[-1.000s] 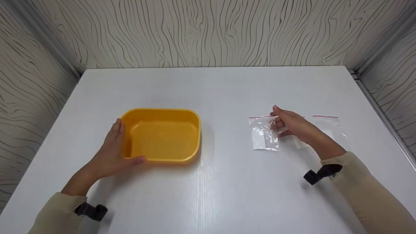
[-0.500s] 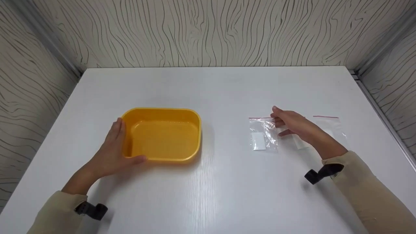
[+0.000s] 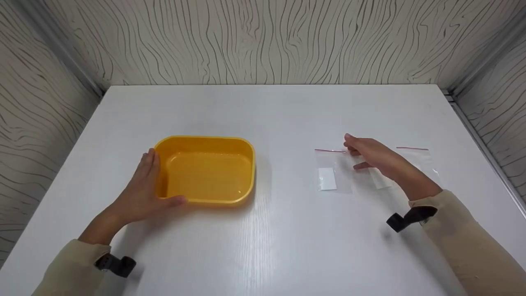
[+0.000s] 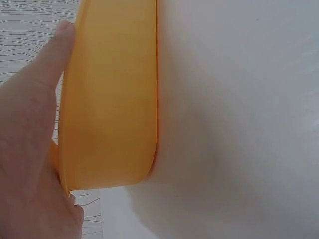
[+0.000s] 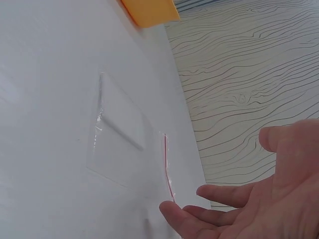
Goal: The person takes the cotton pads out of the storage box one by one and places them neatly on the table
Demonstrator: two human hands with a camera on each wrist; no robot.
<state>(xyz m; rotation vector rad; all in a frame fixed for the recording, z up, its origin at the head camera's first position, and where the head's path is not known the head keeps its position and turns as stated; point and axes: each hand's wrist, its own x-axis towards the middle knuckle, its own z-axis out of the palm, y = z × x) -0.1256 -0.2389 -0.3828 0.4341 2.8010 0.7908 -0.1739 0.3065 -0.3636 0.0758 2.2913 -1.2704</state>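
On the left of the table stands a yellow plastic tub (image 3: 246, 176) with rounded corners. My left hand (image 3: 139, 191) rests around its near left corner, fingers extended along the left side and thumb along the near rim; the left wrist view shows the thumb at the tub's rim (image 4: 70, 99). To the right, a clear zip bag (image 3: 343, 176) with a red seal line and a white rectangle in it lies flat. My right hand (image 3: 376, 158) hovers at its upper right corner, fingers loosely bent and holding nothing; in the right wrist view a fingertip overlaps the seal.
Under and beyond the right forearm lie more clear zip bags (image 3: 423, 158), partly hidden by it. A white table (image 3: 263, 246) ends at a back wall (image 3: 263, 41) with a wood-line pattern. Black wrist cameras (image 3: 121, 266) sit on both sleeves.
The nearest zip bag, raised and tilted a second ago with the right fingers behind it, has settled flat. The right hand has let it go and shifted slightly right. The left hand stays at the tub.
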